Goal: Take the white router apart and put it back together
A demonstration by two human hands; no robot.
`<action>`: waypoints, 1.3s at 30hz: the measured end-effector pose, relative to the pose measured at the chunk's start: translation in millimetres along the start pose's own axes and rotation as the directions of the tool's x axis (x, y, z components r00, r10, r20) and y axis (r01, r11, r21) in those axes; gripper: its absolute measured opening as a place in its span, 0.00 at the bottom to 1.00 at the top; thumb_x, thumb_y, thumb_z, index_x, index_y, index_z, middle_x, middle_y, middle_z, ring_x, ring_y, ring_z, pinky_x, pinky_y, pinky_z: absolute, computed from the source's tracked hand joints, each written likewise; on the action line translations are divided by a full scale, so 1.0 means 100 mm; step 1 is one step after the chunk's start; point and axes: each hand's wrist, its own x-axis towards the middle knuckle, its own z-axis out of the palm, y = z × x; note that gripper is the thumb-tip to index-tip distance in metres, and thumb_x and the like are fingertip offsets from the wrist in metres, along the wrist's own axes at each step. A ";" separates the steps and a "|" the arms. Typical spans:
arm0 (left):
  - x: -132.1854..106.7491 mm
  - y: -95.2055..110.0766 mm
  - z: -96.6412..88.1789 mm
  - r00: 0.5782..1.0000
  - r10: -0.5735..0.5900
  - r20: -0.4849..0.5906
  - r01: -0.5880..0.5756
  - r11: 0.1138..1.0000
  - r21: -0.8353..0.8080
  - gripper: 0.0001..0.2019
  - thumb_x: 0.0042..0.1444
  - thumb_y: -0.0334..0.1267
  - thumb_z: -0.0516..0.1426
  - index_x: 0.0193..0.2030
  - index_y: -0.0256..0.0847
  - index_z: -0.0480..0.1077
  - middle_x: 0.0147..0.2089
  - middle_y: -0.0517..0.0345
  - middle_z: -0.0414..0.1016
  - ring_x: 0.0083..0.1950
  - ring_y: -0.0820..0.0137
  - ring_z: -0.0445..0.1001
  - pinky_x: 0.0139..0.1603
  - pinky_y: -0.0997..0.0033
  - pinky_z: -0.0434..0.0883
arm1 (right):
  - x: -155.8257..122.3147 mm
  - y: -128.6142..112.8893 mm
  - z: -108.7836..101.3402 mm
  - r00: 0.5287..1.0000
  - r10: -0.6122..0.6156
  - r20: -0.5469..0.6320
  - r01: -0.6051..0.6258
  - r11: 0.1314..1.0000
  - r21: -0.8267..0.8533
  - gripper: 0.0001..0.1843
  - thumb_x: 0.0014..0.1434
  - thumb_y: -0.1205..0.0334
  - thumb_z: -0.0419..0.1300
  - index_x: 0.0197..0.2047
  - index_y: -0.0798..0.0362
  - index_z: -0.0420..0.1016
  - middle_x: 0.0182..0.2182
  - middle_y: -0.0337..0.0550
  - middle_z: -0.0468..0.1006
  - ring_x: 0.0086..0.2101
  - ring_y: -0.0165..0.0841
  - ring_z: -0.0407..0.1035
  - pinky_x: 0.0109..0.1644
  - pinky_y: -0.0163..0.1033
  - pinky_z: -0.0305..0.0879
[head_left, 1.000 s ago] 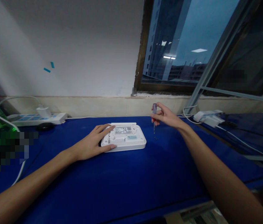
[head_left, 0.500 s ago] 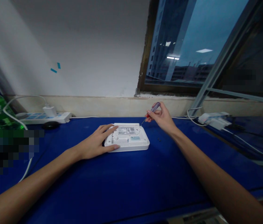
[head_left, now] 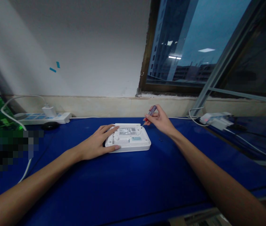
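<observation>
Right grip (head_left: 160, 120) pinches a small screwdriver (head_left: 151, 112), its tip at the white router (head_left: 133, 142) on the blue bench (head_left: 133, 188); left grip (head_left: 92, 142) spreads across this probably light, stiff plastic, best held at its edges.

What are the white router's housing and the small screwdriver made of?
The router housing looks like moulded white plastic with a matte finish, going by its moulded vent holes and soft sheen. The screwdriver's handle looks like glossy translucent purple plastic. Its thin shaft looks like steel, though it's too thin to be sure.
</observation>
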 end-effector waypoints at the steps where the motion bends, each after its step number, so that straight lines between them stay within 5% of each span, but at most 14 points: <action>1: 0.00 0.01 -0.01 1.000 -0.007 0.009 0.007 1.000 -0.001 0.42 0.62 0.66 0.53 0.77 0.52 0.44 0.77 0.49 0.48 0.75 0.48 0.50 0.72 0.40 0.55 | 0.00 -0.01 -0.01 1.000 -0.012 -0.018 0.012 1.000 0.005 0.26 0.57 0.43 0.66 0.43 0.47 0.56 0.30 0.39 0.80 0.27 0.33 0.78 0.33 0.40 0.75; 7: -0.01 0.05 -0.03 0.999 -0.023 0.026 0.023 1.000 -0.007 0.42 0.62 0.66 0.52 0.76 0.49 0.45 0.77 0.48 0.47 0.75 0.48 0.49 0.73 0.41 0.54 | 0.02 -0.04 -0.08 0.996 -0.044 -0.081 0.044 0.999 0.000 0.26 0.57 0.44 0.66 0.44 0.46 0.56 0.30 0.39 0.80 0.28 0.34 0.78 0.33 0.41 0.75; 13: -0.01 -0.01 0.00 1.000 0.011 0.001 -0.011 1.000 -0.006 0.41 0.62 0.65 0.52 0.76 0.52 0.45 0.77 0.49 0.48 0.75 0.47 0.51 0.72 0.40 0.56 | 0.01 0.00 -0.05 1.000 -0.011 0.008 0.011 1.000 -0.002 0.25 0.57 0.43 0.66 0.43 0.47 0.56 0.30 0.40 0.80 0.28 0.34 0.78 0.34 0.41 0.75; 26: 0.00 0.06 -0.04 0.998 -0.037 0.044 0.037 0.999 -0.004 0.43 0.62 0.66 0.52 0.77 0.48 0.45 0.78 0.49 0.46 0.76 0.50 0.48 0.74 0.44 0.53 | 0.00 0.01 -0.03 0.999 -0.020 -0.025 0.020 1.000 0.020 0.25 0.57 0.45 0.67 0.43 0.46 0.55 0.30 0.39 0.79 0.29 0.35 0.79 0.34 0.41 0.76; 31: -0.01 0.06 -0.04 0.999 -0.035 0.035 0.035 0.999 -0.007 0.42 0.62 0.66 0.52 0.77 0.50 0.44 0.78 0.50 0.46 0.75 0.48 0.48 0.73 0.42 0.54 | 0.01 -0.10 -0.19 0.998 -0.041 -0.046 0.041 0.999 -0.010 0.24 0.57 0.46 0.67 0.42 0.47 0.56 0.28 0.37 0.79 0.25 0.32 0.76 0.30 0.39 0.73; 36: -0.01 0.04 -0.02 0.999 -0.030 0.038 0.030 1.000 0.001 0.43 0.62 0.66 0.52 0.77 0.49 0.44 0.78 0.49 0.46 0.76 0.49 0.48 0.73 0.42 0.53 | -0.06 -0.17 -0.45 0.947 0.178 0.269 -0.137 0.977 -0.165 0.23 0.58 0.49 0.67 0.41 0.48 0.57 0.26 0.40 0.78 0.23 0.33 0.74 0.27 0.39 0.71; 39: 0.00 0.03 -0.02 0.999 -0.027 0.033 0.026 1.000 0.003 0.43 0.62 0.66 0.52 0.77 0.49 0.45 0.78 0.49 0.46 0.76 0.49 0.48 0.73 0.42 0.53 | -0.09 -0.12 -0.50 0.914 0.222 0.338 -0.142 0.958 -0.248 0.20 0.60 0.51 0.65 0.42 0.49 0.57 0.27 0.41 0.78 0.24 0.33 0.74 0.27 0.39 0.72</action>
